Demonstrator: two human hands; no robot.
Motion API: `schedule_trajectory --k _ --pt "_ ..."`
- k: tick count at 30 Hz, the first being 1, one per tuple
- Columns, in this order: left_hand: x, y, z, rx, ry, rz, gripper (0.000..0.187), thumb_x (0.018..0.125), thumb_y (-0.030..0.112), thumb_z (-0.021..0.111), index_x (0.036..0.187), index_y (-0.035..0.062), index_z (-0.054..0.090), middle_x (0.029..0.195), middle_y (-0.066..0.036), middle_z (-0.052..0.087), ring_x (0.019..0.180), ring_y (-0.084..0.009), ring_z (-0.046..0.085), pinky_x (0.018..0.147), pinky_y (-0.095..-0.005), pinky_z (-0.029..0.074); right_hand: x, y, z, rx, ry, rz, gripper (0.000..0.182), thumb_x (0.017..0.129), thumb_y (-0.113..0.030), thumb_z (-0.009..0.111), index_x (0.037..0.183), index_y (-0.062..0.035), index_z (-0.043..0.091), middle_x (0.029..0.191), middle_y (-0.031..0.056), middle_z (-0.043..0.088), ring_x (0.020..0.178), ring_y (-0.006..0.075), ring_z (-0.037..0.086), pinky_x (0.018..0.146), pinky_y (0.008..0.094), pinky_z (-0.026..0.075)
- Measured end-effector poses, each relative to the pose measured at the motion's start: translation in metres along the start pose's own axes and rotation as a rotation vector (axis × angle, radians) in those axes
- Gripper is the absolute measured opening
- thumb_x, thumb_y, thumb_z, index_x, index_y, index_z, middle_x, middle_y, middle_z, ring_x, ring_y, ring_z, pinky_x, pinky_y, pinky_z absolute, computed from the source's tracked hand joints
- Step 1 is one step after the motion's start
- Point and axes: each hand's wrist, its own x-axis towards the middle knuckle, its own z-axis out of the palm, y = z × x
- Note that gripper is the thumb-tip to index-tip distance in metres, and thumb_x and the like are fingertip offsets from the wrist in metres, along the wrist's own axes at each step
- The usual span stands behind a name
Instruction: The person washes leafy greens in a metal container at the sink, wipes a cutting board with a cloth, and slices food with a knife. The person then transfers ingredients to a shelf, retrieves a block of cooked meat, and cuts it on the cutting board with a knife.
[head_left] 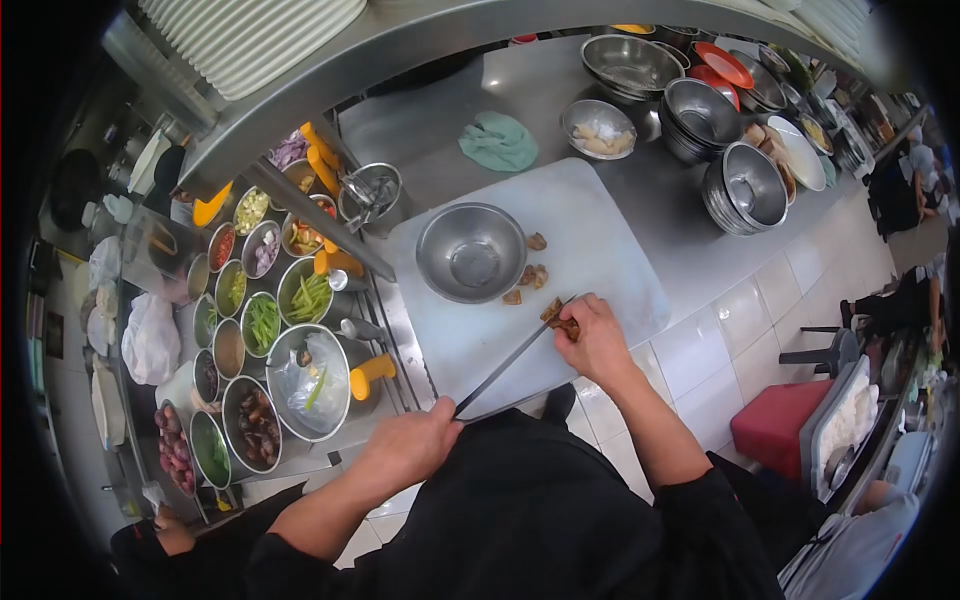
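Note:
My left hand (415,443) is closed round the handle of a long knife (505,365), whose blade slants up and right across the white cutting board (630,260). The fingers of my right hand (597,343) pinch a brown, mushroom-like piece of food (552,310) against the blade's far end. Several small cut brown pieces (535,274) lie on the board just beyond. Beside them stands a round metal bowl (470,252); little shows inside it. My fingers partly hide the held piece.
At left are several metal containers of chopped vegetables (262,322). A metal post (340,228) rises at the board's left. Beyond the board lie a green cloth (498,141) and a bowl of pale food (598,130). Stacked bowls (745,188) stand right. Other people (915,180) are nearby.

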Motion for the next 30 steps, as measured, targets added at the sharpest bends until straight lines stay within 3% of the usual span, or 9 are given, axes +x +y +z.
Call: schedule_trajectory --k 3,7,15,17,21,27,30 --pt "0.038 -0.01 0.036 -0.035 0.036 0.036 0.03 0.099 0.032 0.052 0.109 0.0046 0.045 0.077 -0.023 0.066 0.076 -0.0464 0.064 0.068 -0.0575 0.048 -0.003 0.004 0.001 0.006 -0.014 -0.036 0.028 0.074 -0.01 0.072 0.098 -0.0026 0.059 0.098 0.0152 0.058 0.097 0.0366 0.056 0.084 0.0428 0.05" --pt "0.072 0.006 0.024 -0.064 0.118 0.084 0.03 0.099 0.033 0.052 0.108 0.005 0.045 0.078 -0.023 0.066 0.076 -0.0469 0.064 0.068 -0.0577 0.048 -0.011 -0.01 -0.012 0.118 0.026 0.012 0.032 0.073 -0.011 0.073 0.101 -0.0031 0.058 0.101 0.0163 0.057 0.096 0.0371 0.056 0.083 0.0432 0.05" --pt "-0.005 0.009 -0.005 0.007 -0.031 0.027 0.03 0.1 0.033 0.05 0.106 0.0047 0.045 0.075 -0.024 0.064 0.077 -0.0457 0.064 0.069 -0.0562 0.048 -0.018 0.0 -0.011 -0.025 0.021 0.007 0.032 0.071 -0.009 0.072 0.099 -0.0032 0.058 0.099 0.0164 0.056 0.095 0.0384 0.056 0.083 0.0445 0.049" --pt "-0.001 0.005 0.007 0.001 -0.069 -0.029 0.03 0.1 0.033 0.05 0.106 0.0048 0.045 0.075 -0.024 0.064 0.077 -0.0457 0.064 0.069 -0.0561 0.048 -0.016 0.003 -0.009 -0.02 0.03 -0.001 0.03 0.072 -0.009 0.071 0.098 -0.003 0.059 0.097 0.0163 0.057 0.094 0.0382 0.057 0.082 0.0437 0.05" --pt "0.058 0.005 0.038 -0.089 0.037 0.072 0.029 0.099 0.033 0.05 0.106 0.0046 0.045 0.08 -0.024 0.066 0.08 -0.0474 0.063 0.07 -0.0563 0.048 -0.018 0.007 -0.008 -0.03 0.055 -0.044 0.027 0.073 -0.009 0.071 0.097 -0.0026 0.06 0.096 0.0161 0.058 0.091 0.0372 0.059 0.079 0.0422 0.051" --pt "0.035 0.013 0.001 -0.025 0.077 0.127 0.031 0.099 0.034 0.051 0.108 0.0055 0.046 0.079 -0.023 0.066 0.078 -0.0464 0.064 0.069 -0.0565 0.048 -0.029 -0.007 -0.017 0.025 0.082 0.098 0.028 0.073 -0.009 0.071 0.097 -0.0028 0.058 0.096 0.0155 0.057 0.092 0.0375 0.058 0.081 0.0438 0.051" --pt "0.002 0.012 -0.01 0.037 -0.101 0.038 0.031 0.1 0.034 0.05 0.106 0.0034 0.046 0.079 -0.024 0.066 0.08 -0.0464 0.063 0.07 -0.0559 0.048 -0.032 -0.003 -0.016 0.004 0.063 0.108 0.027 0.073 -0.008 0.071 0.096 -0.0022 0.058 0.094 0.0161 0.057 0.09 0.0372 0.059 0.078 0.044 0.051"
